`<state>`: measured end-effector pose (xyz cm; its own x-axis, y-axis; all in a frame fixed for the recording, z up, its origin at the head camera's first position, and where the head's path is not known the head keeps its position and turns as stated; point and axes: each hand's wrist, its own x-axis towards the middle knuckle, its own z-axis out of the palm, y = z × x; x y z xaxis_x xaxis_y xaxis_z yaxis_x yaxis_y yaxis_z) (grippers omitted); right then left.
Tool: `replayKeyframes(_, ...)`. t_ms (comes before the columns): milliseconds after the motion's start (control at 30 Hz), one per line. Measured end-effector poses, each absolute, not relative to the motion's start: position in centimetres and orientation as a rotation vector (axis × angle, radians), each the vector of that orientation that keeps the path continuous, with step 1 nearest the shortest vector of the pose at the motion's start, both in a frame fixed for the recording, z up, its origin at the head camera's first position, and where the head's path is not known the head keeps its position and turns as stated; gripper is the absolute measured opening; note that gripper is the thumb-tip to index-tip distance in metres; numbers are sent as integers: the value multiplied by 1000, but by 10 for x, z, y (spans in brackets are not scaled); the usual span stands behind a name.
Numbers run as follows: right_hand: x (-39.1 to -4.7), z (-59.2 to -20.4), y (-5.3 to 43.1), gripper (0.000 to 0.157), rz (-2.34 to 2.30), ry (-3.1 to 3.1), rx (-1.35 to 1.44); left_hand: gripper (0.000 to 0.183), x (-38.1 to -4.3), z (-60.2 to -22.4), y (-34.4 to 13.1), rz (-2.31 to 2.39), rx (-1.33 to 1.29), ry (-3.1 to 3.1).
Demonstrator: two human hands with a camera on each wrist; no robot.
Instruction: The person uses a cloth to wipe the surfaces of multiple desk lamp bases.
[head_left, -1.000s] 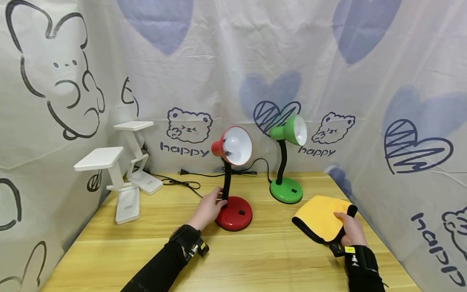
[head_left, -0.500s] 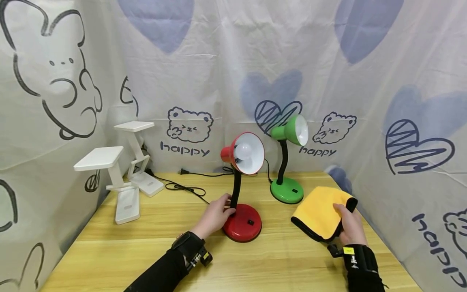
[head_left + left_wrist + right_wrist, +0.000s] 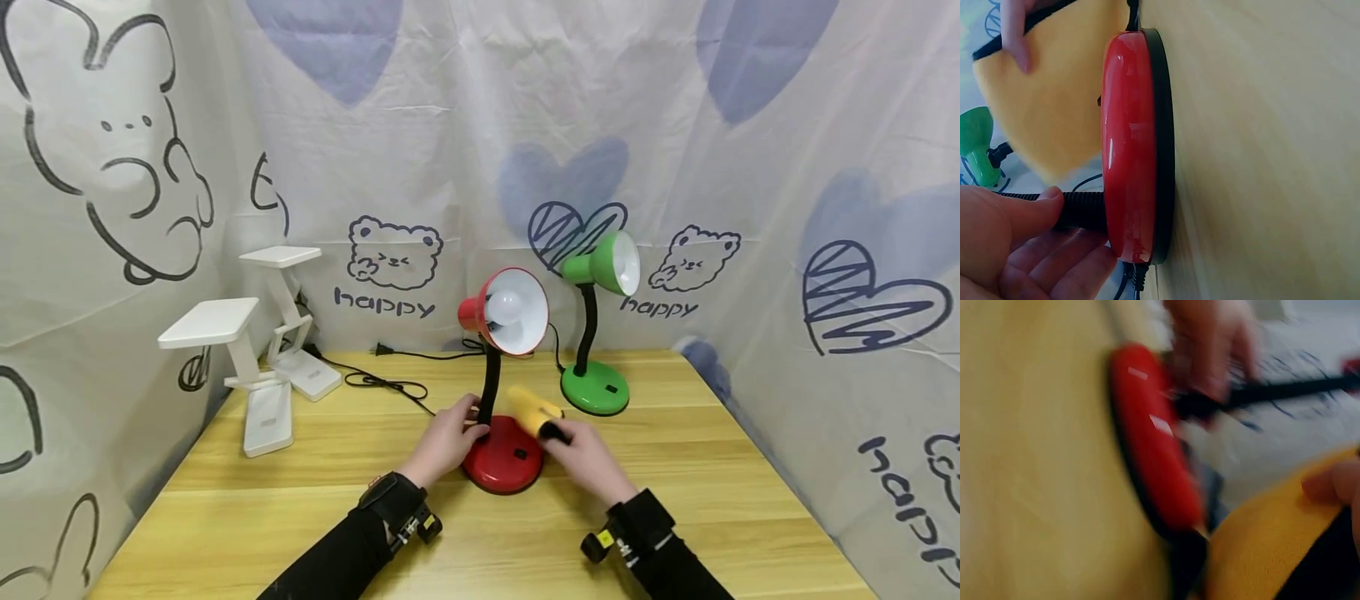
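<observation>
While left hand (image 3: 444,442) grips red lamp (image 3: 491,379) low on neck (image 3: 1087,209), apparently to steady it, right hand (image 3: 590,460) pinches yellow cloth (image 3: 1060,100) by black edging (image 3: 554,432), likely leaving broad face free; lamp base (image 3: 499,468) between hands.

Red lamp base (image 3: 1129,144) — v. glossy & smooth; cloth (image 3: 1063,94) — matt.

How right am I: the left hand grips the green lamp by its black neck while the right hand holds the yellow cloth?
Only the colour is wrong: the left hand grips the red lamp, as the left wrist view shows.
</observation>
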<state>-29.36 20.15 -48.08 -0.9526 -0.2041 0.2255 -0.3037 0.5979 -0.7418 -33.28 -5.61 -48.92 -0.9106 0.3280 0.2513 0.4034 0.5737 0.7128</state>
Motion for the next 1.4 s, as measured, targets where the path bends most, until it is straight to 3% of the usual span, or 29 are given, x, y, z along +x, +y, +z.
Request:
replayKeyframes(167,-295,-492,172,46,913,-2850,735,27,-334,-490,-54,-1226,-648,-2707)
replayKeyframes(600,-317,-497,150,56,510,-2916,714,25,-333,-488,-57,-1175,-639,-2730)
replayKeyframes(967,-274,-485,139,49,336,-2894,771,23,-332,-488,-56,-1183,-593,-2725)
replayKeyframes(1400,-230,-471,136,53,257,-3001,883,25,-333,-489,-57,-1198,-608,-2724)
